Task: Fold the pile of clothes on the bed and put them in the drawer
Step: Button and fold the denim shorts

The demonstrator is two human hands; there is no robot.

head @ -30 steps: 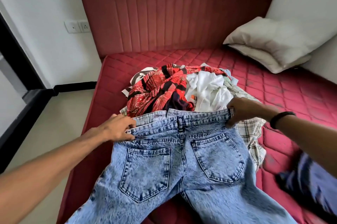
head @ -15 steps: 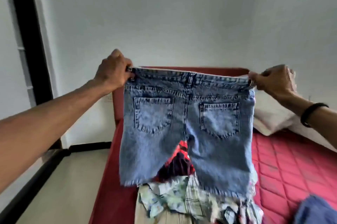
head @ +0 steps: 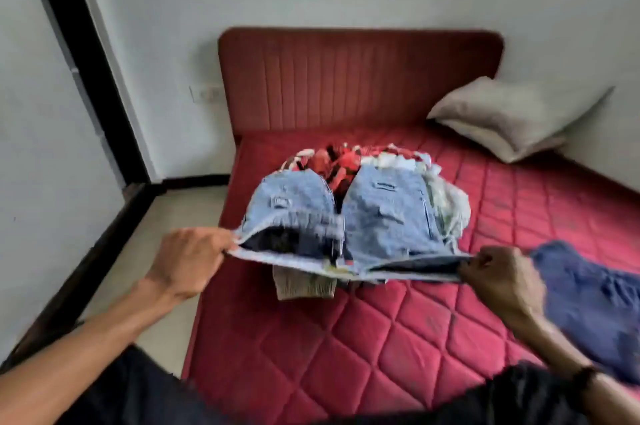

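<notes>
Denim shorts [head: 363, 217] stretched out flat in the air between two hands, waistband nearest the camera and pulled taut. Left hand [head: 187, 258] curled tight on the waistband's left end, fingers pinching the denim at the corner; right hand [head: 498, 281] closed likewise on the right end, knuckles up. Legs of the shorts billowing away from both grips toward the headboard [head: 360, 78] — two pale-blue lobes with the dark inside of the waist gaping open just beyond the left-hand fingers. Blurred by motion, so seams and pockets hard to make out. Beneath and behind the shorts, the pile of clothes [head: 349, 161] heaped on the red quilted mattress [head: 346, 338]: red-and-black patterned cloth at the far side, white and pale plaid pieces to the right, a beige ribbed hem showing under the waistband. Shorts above the pile, apparently not resting on it, though contact at the far leg ends cannot be told. A dark blue garment [head: 588, 303] lying apart on the mattress, just beside the right hand's wrist. A black wristband [head: 585, 378] on the right forearm. A grey-white pillow [head: 512, 116] against the wall at the far right corner — well apart from everything held. A wall socket [head: 204, 92] left of the headboard.
</notes>
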